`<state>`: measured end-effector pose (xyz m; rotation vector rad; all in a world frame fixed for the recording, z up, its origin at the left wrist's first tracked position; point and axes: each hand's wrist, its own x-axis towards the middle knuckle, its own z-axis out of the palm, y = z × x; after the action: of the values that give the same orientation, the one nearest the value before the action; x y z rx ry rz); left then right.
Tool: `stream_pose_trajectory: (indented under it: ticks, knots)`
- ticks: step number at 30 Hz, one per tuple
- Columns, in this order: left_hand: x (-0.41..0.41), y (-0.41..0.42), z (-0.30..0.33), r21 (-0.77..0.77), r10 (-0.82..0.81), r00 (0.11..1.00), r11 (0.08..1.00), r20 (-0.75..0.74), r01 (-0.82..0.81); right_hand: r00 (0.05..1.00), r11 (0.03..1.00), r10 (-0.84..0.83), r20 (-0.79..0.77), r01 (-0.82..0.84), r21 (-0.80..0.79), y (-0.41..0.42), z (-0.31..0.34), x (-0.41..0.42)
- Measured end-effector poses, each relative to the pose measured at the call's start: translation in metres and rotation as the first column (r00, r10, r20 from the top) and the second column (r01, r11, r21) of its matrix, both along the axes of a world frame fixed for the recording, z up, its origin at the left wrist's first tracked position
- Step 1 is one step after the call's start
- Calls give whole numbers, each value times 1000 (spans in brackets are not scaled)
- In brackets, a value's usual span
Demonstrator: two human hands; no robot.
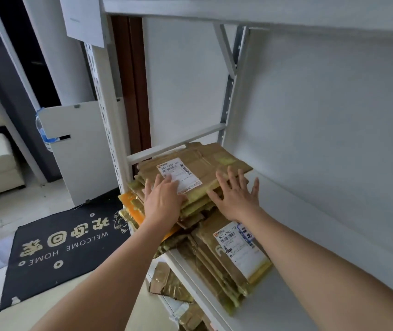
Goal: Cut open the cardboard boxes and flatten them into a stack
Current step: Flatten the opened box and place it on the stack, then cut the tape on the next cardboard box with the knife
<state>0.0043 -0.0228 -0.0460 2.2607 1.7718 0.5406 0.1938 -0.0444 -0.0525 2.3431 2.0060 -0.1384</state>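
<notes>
A stack of flattened brown cardboard boxes (205, 163) lies on a white shelf (298, 225), its top sheet bearing a white shipping label. My left hand (163, 201) rests flat on the near left part of that top sheet, fingers over the label's edge. My right hand (235, 197) presses on the stack's near right edge with fingers spread. A second stack of flattened boxes (229, 263) with a white label lies nearer on the same shelf, touching the first. No cutting tool is in view.
The white metal rack has a perforated upright (104, 111) at left and a shelf overhead. More cardboard pieces (169, 285) lie below the shelf. A black welcome mat (61, 244) covers the floor at left, with a white panel (81, 149) and a water bottle behind it.
</notes>
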Motion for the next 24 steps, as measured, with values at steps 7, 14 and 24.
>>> stream_pose_trajectory:
  ticks: [7, 14, 24]
  knots:
    - [73, -77, 25, 143, -266, 964, 954, -4, 264, 992, 988, -124, -11, 124, 96, -114, 28, 63]
    - [202, -208, 11, 12, -554, 830, 831, -64, 556, 896, 897, -439, 63, 433, 91, -314, 7, 167]
    - [364, -387, -26, -97, -796, 588, 603, -144, 792, 574, 572, -819, 24, 818, -60, -571, -41, 308]
